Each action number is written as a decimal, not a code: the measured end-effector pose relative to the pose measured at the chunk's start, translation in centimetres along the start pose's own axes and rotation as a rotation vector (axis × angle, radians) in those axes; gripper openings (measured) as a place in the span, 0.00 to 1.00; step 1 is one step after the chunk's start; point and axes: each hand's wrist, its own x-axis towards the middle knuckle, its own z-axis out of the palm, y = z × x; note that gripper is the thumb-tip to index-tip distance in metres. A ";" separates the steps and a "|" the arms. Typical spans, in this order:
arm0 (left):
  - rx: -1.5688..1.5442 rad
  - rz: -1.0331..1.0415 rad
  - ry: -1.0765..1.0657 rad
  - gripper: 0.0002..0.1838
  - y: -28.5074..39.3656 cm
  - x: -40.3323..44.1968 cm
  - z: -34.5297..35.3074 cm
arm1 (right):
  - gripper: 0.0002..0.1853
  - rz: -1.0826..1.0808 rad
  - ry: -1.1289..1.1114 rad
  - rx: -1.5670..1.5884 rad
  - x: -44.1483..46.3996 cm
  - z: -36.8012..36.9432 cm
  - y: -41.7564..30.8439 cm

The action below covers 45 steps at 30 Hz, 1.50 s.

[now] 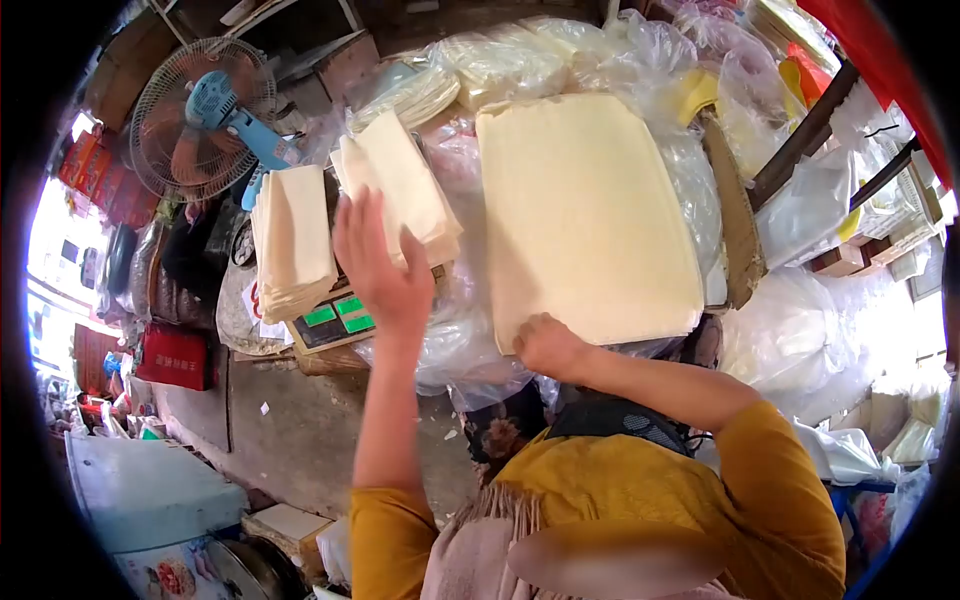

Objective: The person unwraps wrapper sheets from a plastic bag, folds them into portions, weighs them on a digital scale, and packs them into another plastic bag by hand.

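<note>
A large flat stack of thin cream sheets lies in front of me on clear plastic. My right hand is closed at the near left corner of this stack, its fingers curled on the top sheet's edge. My left hand is raised with fingers stretched out and thumb apart, holding nothing. It is between two piles of folded cream sheets, the left pile and the right pile, and overlaps the right one. Whether it touches that pile I cannot tell. Both piles rest on a scale with green displays.
A blue desk fan stands at the back left. Plastic-wrapped sheets lie behind the large stack. A cardboard edge borders it on the right, beside hanging plastic bags. A red box and a pale blue chest are at left.
</note>
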 end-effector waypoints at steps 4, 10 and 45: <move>-0.291 -0.100 -0.059 0.20 2.6 -7.1 -0.5 | 0.06 0.513 0.156 0.762 -0.2 -3.9 4.2; -0.474 -0.208 -0.693 0.16 6.1 -15.8 4.5 | 0.22 0.424 0.244 0.358 -4.0 -2.3 3.6; -0.300 -0.245 -0.394 0.24 7.1 -10.3 6.7 | 0.08 0.676 0.138 -0.023 -6.9 -11.2 18.9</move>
